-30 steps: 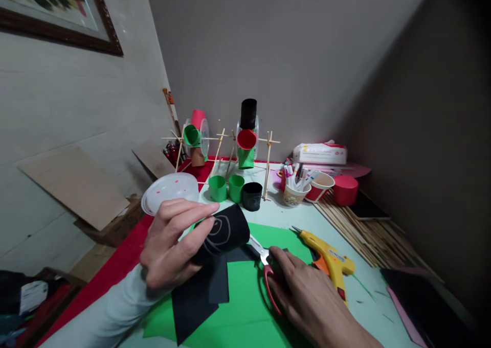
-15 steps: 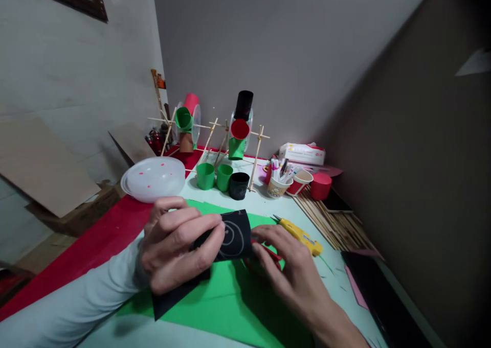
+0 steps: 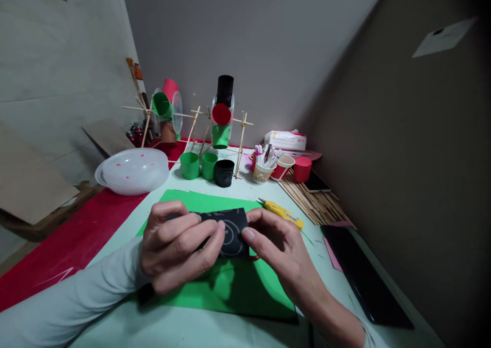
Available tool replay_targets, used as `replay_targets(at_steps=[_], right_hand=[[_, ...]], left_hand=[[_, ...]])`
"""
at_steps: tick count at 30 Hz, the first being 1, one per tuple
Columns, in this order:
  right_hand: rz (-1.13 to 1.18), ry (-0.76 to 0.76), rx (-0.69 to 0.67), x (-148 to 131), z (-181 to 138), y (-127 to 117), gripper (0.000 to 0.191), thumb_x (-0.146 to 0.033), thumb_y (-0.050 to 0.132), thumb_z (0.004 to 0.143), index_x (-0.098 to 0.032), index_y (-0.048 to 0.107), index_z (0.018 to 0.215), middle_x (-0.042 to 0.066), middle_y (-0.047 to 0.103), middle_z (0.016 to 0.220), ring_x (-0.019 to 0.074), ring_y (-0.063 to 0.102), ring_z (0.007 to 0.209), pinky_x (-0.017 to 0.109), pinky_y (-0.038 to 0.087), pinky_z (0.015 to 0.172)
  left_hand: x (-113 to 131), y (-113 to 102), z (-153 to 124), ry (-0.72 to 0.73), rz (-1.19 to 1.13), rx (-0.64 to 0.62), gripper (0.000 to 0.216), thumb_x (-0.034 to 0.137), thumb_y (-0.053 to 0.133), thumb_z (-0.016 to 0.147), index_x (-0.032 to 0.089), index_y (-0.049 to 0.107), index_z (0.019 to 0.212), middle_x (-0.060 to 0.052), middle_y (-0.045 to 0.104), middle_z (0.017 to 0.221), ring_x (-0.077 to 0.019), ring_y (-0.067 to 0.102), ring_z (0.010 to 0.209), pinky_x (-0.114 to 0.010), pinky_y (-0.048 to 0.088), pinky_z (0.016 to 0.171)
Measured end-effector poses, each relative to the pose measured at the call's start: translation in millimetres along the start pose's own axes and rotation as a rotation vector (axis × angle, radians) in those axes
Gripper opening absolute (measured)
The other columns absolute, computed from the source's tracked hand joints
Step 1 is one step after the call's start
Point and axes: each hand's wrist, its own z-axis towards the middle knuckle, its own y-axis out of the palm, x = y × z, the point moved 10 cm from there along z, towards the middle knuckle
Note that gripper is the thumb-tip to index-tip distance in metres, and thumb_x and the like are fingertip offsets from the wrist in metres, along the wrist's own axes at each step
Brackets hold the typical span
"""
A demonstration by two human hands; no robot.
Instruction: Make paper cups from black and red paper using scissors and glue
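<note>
Curled black paper with pale circles drawn on it is held up over a green sheet. My left hand is closed around its left part, hiding that end. At the right edge, my right hand pinches the paper between thumb and fingers. Just below this edge shows a sliver of a red object, mostly hidden. A yellow glue gun lies beyond my right hand.
Green cups and a black cup stand before two stick frames carrying paper-cup wheels. A translucent bowl sits left. A pen cup, wooden sticks and a long black object lie right.
My right fingers have gone from the red object beside the paper to a pinch on the paper's right edge. My left hand keeps its hold. The view has shifted to the right.
</note>
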Motion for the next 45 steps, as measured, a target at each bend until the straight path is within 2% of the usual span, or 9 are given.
replay_targets(at_steps=[4, 8, 13, 16, 19, 30, 35, 40, 45], right_hand=[[-0.086, -0.101, 0.048, -9.9, -0.6, -4.0, 0.018, -0.036, 0.059, 0.086, -0.018, 0.059, 0.082, 0.000, 0.053, 0.071, 0.0138, 0.047, 0.064, 0.025, 0.042, 0.056], [-0.258, -0.258, 0.227, -22.6, -1.2, -21.6, 0.011, -0.028, 0.058, 0.084, -0.019, 0.058, 0.077, -0.002, 0.052, 0.068, 0.0123, 0.046, 0.060, 0.023, 0.040, 0.053], [-0.319, -0.219, 0.282, -16.2, 7.4, -36.4, 0.014, -0.029, 0.056, 0.086, -0.019, 0.058, 0.076, -0.001, 0.055, 0.068, 0.0131, 0.047, 0.060, 0.025, 0.039, 0.055], [-0.290, -0.194, 0.248, -11.8, 13.9, -38.3, 0.016, -0.031, 0.055, 0.086, -0.019, 0.058, 0.076, -0.002, 0.054, 0.066, 0.0122, 0.045, 0.057, 0.024, 0.037, 0.053], [-0.277, -0.176, 0.225, -8.8, 17.0, -38.4, 0.017, -0.031, 0.055, 0.086, -0.020, 0.057, 0.075, -0.003, 0.052, 0.064, 0.0113, 0.043, 0.056, 0.023, 0.035, 0.052], [-0.446, -0.303, 0.045, -12.9, 12.6, -17.3, 0.015, -0.021, 0.055, 0.094, -0.019, 0.062, 0.081, -0.001, 0.059, 0.072, 0.0121, 0.050, 0.063, 0.024, 0.040, 0.059], [-0.395, -0.308, 0.082, -10.6, 12.1, -18.8, 0.008, -0.021, 0.059, 0.094, -0.018, 0.065, 0.090, -0.001, 0.063, 0.076, 0.0114, 0.053, 0.064, 0.023, 0.044, 0.061], [-0.250, -0.302, 0.151, -8.8, 10.9, -24.6, 0.011, -0.022, 0.067, 0.091, -0.021, 0.064, 0.102, -0.002, 0.064, 0.084, 0.0100, 0.055, 0.065, 0.021, 0.047, 0.060], [-0.007, -0.254, 0.169, -0.8, 14.7, -26.2, 0.015, -0.021, 0.070, 0.089, -0.023, 0.063, 0.102, -0.003, 0.062, 0.085, 0.0092, 0.057, 0.066, 0.019, 0.051, 0.059]], left_hand=[[-1.6, 8.3, -4.0, -0.011, -0.017, -0.035, 0.017, 0.004, 0.063, 0.091, 0.013, 0.075, 0.101, -0.009, 0.072, 0.090, -0.0194, 0.059, 0.085, -0.040, 0.047, 0.080], [-28.2, 28.0, -13.1, -0.291, -0.195, -0.106, 0.035, -0.001, 0.062, 0.089, 0.019, 0.068, 0.117, -0.010, 0.070, 0.106, -0.0216, 0.061, 0.100, -0.040, 0.047, 0.091], [-83.7, 62.5, -55.7, -1.093, -0.563, -0.143, 0.014, 0.017, 0.065, 0.092, 0.019, 0.063, 0.106, -0.004, 0.068, 0.094, -0.0144, 0.063, 0.084, -0.024, 0.050, 0.077], [-79.3, 90.3, -88.2, -1.588, -1.030, -0.130, 0.017, 0.033, 0.072, 0.086, 0.019, 0.067, 0.095, 0.000, 0.067, 0.079, -0.0102, 0.057, 0.064, -0.019, 0.046, 0.059], [-63.6, 101.7, -93.9, -1.780, -1.296, -0.111, 0.027, 0.041, 0.078, 0.078, 0.016, 0.071, 0.084, -0.001, 0.065, 0.071, -0.0077, 0.050, 0.053, -0.017, 0.036, 0.044], [-18.9, 115.4, -105.8, -2.089, -1.683, -0.180, 0.038, 0.039, 0.095, 0.061, 0.012, 0.069, 0.068, 0.004, 0.056, 0.053, 0.0000, 0.035, 0.034, -0.013, 0.013, 0.030], [-12.5, 120.0, -104.8, -2.024, -1.739, -0.272, 0.043, 0.047, 0.088, 0.071, 0.012, 0.065, 0.066, 0.005, 0.051, 0.039, 0.0018, 0.026, 0.029, -0.014, 0.005, 0.032], [-12.4, 120.3, -112.1, -2.052, -1.697, -0.245, 0.050, 0.055, 0.086, 0.070, 0.015, 0.057, 0.063, 0.006, 0.048, 0.033, 0.0020, 0.020, 0.028, -0.015, 0.005, 0.033], [-10.2, 119.6, -117.2, -2.148, -1.645, -0.218, 0.049, 0.056, 0.091, 0.060, 0.019, 0.060, 0.070, 0.004, 0.058, 0.041, -0.0036, 0.036, 0.027, -0.014, 0.019, 0.029]])
